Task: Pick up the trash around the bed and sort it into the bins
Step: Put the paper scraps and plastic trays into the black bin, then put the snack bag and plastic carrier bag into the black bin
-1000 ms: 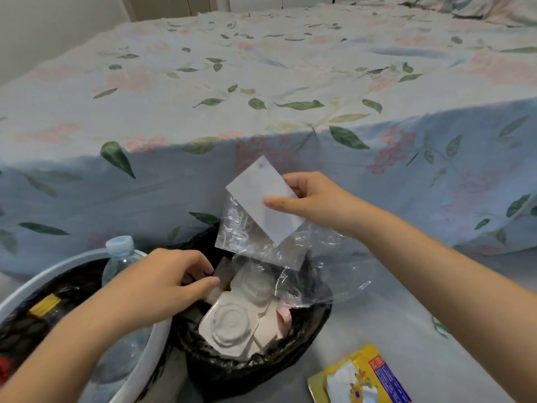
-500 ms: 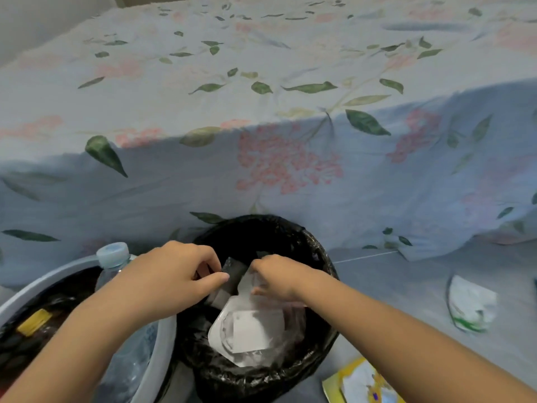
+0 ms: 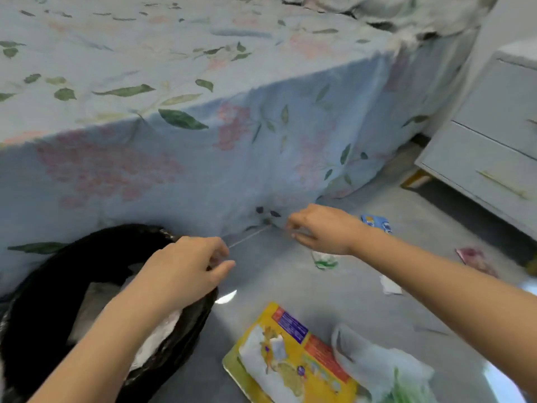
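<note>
A black-lined bin (image 3: 49,289) sits at the lower left with white packaging inside. My left hand (image 3: 186,269) hovers over its right rim with the fingers curled loosely, holding nothing I can see. My right hand (image 3: 319,228) reaches out over the floor near the bed's foot, fingers apart and empty. Below that hand lies a white and green wrapper (image 3: 324,261). A yellow carton (image 3: 287,356) and a white plastic bag (image 3: 377,365) lie on the floor in front. Farther right lie a blue packet (image 3: 376,222), a pink wrapper (image 3: 472,255) and a white scrap (image 3: 390,285).
The bed (image 3: 174,82) with its floral sheet hangs down to the floor behind the bin. A white drawer unit (image 3: 494,135) stands at the right. The floor (image 3: 290,280) is grey.
The clear bag with the white card has gone into the black bin. My right hand has left the bin and moved right over the floor. The view has swung right, and the white bin is out of frame.
</note>
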